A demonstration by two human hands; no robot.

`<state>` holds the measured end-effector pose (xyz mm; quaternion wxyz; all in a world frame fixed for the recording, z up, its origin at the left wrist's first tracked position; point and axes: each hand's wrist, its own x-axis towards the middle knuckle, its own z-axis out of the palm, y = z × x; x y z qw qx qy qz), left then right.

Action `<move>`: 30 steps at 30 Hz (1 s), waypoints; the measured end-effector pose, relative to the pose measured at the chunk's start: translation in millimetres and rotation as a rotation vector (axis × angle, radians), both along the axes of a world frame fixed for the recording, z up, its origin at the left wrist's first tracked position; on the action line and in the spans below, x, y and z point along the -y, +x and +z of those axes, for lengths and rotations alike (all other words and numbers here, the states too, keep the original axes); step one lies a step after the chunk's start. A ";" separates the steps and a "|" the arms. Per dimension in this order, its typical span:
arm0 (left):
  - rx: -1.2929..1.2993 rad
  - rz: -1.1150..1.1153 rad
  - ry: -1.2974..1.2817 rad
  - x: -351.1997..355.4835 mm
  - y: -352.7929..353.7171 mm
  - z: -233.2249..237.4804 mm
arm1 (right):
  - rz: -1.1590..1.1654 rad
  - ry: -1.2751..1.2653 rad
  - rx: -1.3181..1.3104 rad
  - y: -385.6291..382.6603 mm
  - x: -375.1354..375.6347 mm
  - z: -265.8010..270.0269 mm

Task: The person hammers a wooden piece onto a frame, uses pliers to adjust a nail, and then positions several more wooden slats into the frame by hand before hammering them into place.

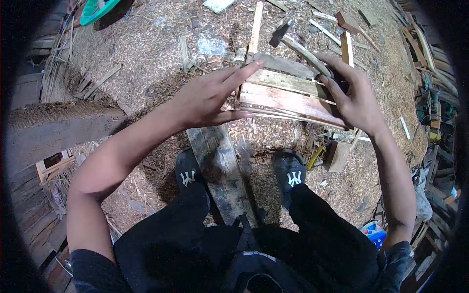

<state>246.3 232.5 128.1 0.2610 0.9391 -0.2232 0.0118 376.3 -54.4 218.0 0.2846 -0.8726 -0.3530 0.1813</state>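
A small slatted wooden crate (290,99) is held up in front of me, its slats running left to right. My left hand (210,95) grips its left end, index finger along the far edge and thumb at the near edge. At the right end, my right hand (355,100) bears on the crate while its fingers also hold a hammer (304,52). The hammer's dark head points away to the upper left, above the crate's far side. Part of the right end is hidden behind my right hand.
A weathered plank (220,171) lies between my feet. Wood blocks (338,156) and a yellow-handled tool (316,157) lie right of my right shoe (289,171). Wood chips and offcuts cover the ground. A thick timber (68,124) is at left, a green basin (97,10) at upper left.
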 end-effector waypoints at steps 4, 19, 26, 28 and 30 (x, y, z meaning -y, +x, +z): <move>-0.019 0.008 -0.034 -9.5 -5.6 -6.8 | 0.018 0.029 -0.006 4.6 5.9 -8.3; 0.412 -0.070 0.107 -23.6 15.8 -20.7 | -0.015 -0.038 -0.070 5.6 2.7 -5.9; 0.404 -0.143 -0.064 -25.9 24.9 -27.7 | 0.043 0.111 0.013 8.1 3.9 -12.6; 0.397 -0.148 -0.080 -25.8 25.6 -28.5 | 0.057 0.119 0.022 7.4 2.2 -9.8; 0.398 -0.129 -0.093 -22.8 24.4 -29.2 | 0.168 0.151 0.137 7.1 0.1 -7.2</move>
